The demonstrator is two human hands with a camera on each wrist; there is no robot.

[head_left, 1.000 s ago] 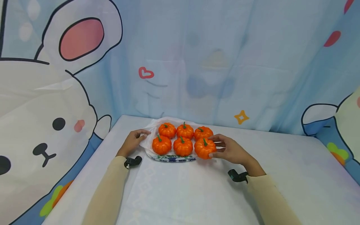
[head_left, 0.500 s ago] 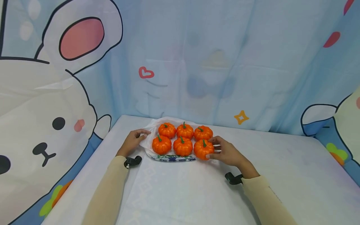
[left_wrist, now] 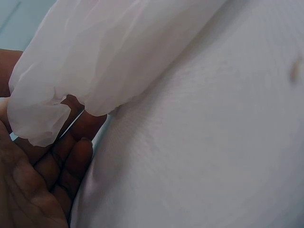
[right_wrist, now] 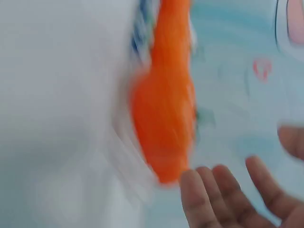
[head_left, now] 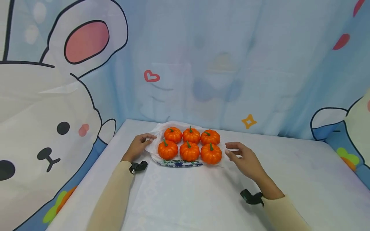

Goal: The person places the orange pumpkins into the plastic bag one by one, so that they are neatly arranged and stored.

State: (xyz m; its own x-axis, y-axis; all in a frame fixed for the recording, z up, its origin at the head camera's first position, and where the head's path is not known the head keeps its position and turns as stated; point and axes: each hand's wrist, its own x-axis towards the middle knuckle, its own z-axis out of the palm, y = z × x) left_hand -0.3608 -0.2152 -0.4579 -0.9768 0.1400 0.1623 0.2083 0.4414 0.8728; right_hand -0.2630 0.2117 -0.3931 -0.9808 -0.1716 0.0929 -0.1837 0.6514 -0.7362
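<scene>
Several small orange pumpkins (head_left: pixel 189 151) with green stems sit in two rows on a thin white plastic bag (head_left: pixel 156 130). Along the bag's front edge shows a blue-and-green floral rim (head_left: pixel 180 164). My left hand (head_left: pixel 137 148) pinches the bag's left edge; in the left wrist view the crumpled film (left_wrist: pixel 95 57) lies between thumb and fingers. To the right of the front-right pumpkin (head_left: pixel 211 155), my right hand (head_left: pixel 247 162) is held with fingers apart and nothing in it. That pumpkin side is blurred in the right wrist view, beyond the fingertips (right_wrist: pixel 194 183).
A white cloth covers the table (head_left: pixel 179 199). Behind it hangs a light blue curtain (head_left: pixel 202 64) with cartoon prints, close past the back row of pumpkins. Another printed panel (head_left: pixel 43 128) with a bear's face stands along the left side.
My right hand has let go of the front-right pumpkin and drawn away to the right. The pumpkin stays at the row's end. My left hand keeps its place at the bag.
</scene>
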